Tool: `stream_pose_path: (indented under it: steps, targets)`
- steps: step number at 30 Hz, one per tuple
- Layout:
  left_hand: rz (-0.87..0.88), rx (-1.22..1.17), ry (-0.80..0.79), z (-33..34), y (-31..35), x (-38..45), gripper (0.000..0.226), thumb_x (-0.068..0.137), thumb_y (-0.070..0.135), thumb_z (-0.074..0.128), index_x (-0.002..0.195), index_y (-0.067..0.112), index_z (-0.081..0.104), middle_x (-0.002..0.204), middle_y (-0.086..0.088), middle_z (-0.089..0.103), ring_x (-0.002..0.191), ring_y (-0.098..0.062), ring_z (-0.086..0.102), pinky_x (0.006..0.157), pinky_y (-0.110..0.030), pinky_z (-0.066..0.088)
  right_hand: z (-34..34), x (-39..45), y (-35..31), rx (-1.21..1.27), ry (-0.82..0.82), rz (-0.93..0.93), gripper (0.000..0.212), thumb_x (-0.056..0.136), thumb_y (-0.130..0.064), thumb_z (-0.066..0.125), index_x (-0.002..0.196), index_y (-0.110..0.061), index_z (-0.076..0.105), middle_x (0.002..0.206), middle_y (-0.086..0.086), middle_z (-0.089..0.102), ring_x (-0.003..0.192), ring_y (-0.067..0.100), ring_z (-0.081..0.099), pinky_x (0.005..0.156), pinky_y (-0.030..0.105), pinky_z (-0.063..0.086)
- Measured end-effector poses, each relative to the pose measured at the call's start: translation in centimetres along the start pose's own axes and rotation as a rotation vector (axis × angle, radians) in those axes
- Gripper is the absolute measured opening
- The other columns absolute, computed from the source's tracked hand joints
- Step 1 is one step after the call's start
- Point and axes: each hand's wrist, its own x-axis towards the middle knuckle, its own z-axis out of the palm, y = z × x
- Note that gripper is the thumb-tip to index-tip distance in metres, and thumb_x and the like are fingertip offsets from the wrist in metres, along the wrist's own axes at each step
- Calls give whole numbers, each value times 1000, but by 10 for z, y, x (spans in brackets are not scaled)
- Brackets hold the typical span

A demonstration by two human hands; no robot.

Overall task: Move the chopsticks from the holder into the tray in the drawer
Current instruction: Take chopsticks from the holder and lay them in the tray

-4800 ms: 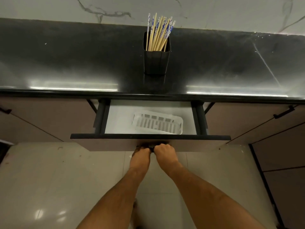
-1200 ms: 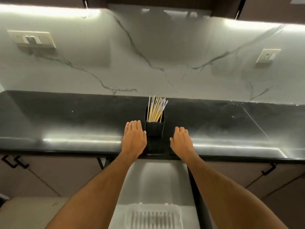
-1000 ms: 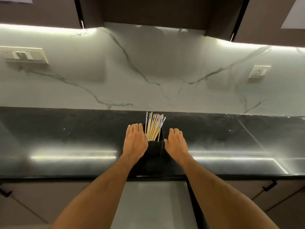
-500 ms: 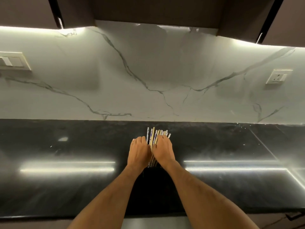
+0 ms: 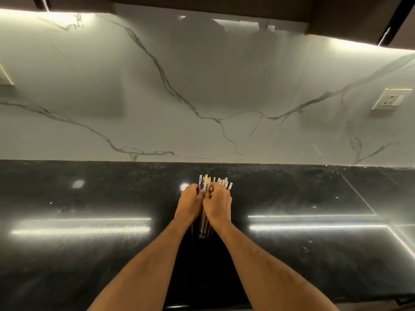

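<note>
No legible text, label, brand, number or sign found. The blue-and-white patterned tops of the pale wooden chopsticks (image 5: 205, 182) carry decoration only, no readable characters. The white wall socket plate (image 5: 391, 99) at 2 o'clock bears no readable marking.

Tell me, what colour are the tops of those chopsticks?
The chopsticks are pale wood with blue-and-white patterned tops, seen from the head view.

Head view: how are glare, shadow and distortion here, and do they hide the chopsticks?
Head view: bright strip-light streaks glare off the black counter; wide-angle bending curves the wall edge. A soft shadow darkens the wall's middle. Chopsticks tops stay clear above the left hand and right hand; the holder is lost in dark.
</note>
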Motion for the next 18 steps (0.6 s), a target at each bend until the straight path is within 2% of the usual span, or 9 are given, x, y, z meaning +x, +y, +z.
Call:
stream_pose_path:
  steps: [3, 6, 9, 12, 15, 16, 18]
  targets:
    - [-13, -66, 13, 0, -2, 1, 29, 100, 15, 52, 72, 21, 52, 79, -2, 61, 64, -7, 53, 53, -13, 40, 4, 1, 0, 40, -21, 15, 9, 97, -11, 63, 100, -13, 71, 90, 0, 71, 77, 6, 60, 71, 11, 43]
    - [-11, -68, -3, 0, -5, 0, 23, 101, 16, 52, 79, 17, 59, 81, -3, 64, 67, -8, 57, 56, -14, 38, 7, 1, 1, 70, -24, 29, 10, 96, -12, 66, 105, -12, 71, 95, 1, 72, 82, 7, 62, 81, 20, 52]
    - [-3, -70, 18, 0, -7, -1, 21, 101, 14, 52, 82, 15, 62, 81, -3, 65, 68, -8, 58, 59, -15, 39, 7, 3, 0, 60, -36, 44, 7, 95, -13, 67, 102, -11, 70, 93, 0, 68, 86, 9, 62, 86, 26, 54]
    - [17, -67, 51, -3, -5, -4, 19, 100, 12, 54, 86, 16, 65, 82, 2, 66, 70, -5, 61, 59, -13, 42, 5, 4, -1, 47, -67, 48, 4, 95, -13, 67, 98, -12, 68, 88, -2, 66, 81, 8, 61, 81, 26, 56]
    - [49, -32, 59, -4, -4, -6, 15, 99, 13, 57, 88, 18, 66, 82, 5, 66, 72, -3, 61, 61, -12, 42, 1, 4, 1, 46, -93, 59, 3, 95, -11, 67, 96, -14, 67, 81, -7, 62, 70, 2, 57, 67, 14, 48]
    - [63, -17, 65, -5, -3, -7, 14, 98, 13, 59, 88, 19, 66, 82, 7, 65, 72, -1, 61, 62, -11, 42, 0, 4, 1, 62, -102, 68, 4, 95, -10, 66, 97, -13, 67, 81, -7, 62, 72, 4, 59, 64, 12, 45]
    - [88, -4, 90, -6, -2, -9, 12, 96, 12, 62, 91, 19, 69, 82, 12, 64, 73, 2, 60, 63, -8, 42, -2, 4, 2, 95, -119, 82, 6, 94, -9, 66, 100, -11, 66, 85, -4, 64, 79, 9, 63, 69, 17, 49]
